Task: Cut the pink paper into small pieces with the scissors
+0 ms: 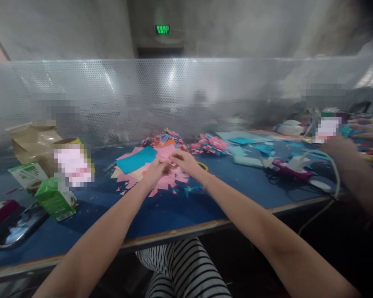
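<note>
Both my hands are close together over a heap of pink paper pieces (pixel 164 182) on the blue table. The fingers of my left hand (pixel 157 173) are bent and pinched at a piece of pink paper (pixel 165 153). From the right, my right hand (pixel 186 162) reaches to the same piece with curled fingers closed at its edge. Blur hides exactly how the fingertips grip. A blue sheet of paper (pixel 136 159) lies on the heap, left of my hands. Behind them stands a mound of small pink, blue and orange paper scraps (pixel 169 136).
On the left are a brown paper bag (pixel 34 142), a green box (pixel 54 198) and a phone (pixel 21 225). Another scrap pile (pixel 211 145) lies right of centre. Farther right are a purple power strip (pixel 290 169), a white cable (pixel 338 178) and another person's arm (pixel 354 169). A perforated screen (pixel 112 95) backs the table.
</note>
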{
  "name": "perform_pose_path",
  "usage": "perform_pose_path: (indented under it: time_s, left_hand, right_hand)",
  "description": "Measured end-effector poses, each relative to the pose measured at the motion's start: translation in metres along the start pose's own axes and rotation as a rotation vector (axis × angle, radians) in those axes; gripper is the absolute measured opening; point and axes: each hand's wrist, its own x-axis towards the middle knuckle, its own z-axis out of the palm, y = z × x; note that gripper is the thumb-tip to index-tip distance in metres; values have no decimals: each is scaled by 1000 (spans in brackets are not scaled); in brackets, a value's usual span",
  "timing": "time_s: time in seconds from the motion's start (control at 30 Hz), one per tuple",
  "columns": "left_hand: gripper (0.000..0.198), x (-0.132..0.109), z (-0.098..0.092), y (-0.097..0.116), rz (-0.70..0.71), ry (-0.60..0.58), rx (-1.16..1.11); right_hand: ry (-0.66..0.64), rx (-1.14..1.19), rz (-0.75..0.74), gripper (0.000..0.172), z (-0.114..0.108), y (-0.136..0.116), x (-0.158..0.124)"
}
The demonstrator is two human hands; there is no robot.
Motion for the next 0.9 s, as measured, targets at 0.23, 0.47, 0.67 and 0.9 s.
perform_pose_path:
  time_s: [0.23,0.47,0.67,0.9]
  left_hand:
    - [19,0,-2,-3,42,38,157]
    - [22,-4,3,4,-26,35,-32]
    - [10,-3,-4,10,-217,105,-348]
    - [19,2,-10,2,-64,94,-265]
  right_hand:
    - [-20,-74,30,15,-1,-5,-3]
    - [11,-77,42,13,-1,-6,-3]
    - [14,-10,-47,11,-3,2,-1]
    - [11,55,-21,8,-1,0,-1]
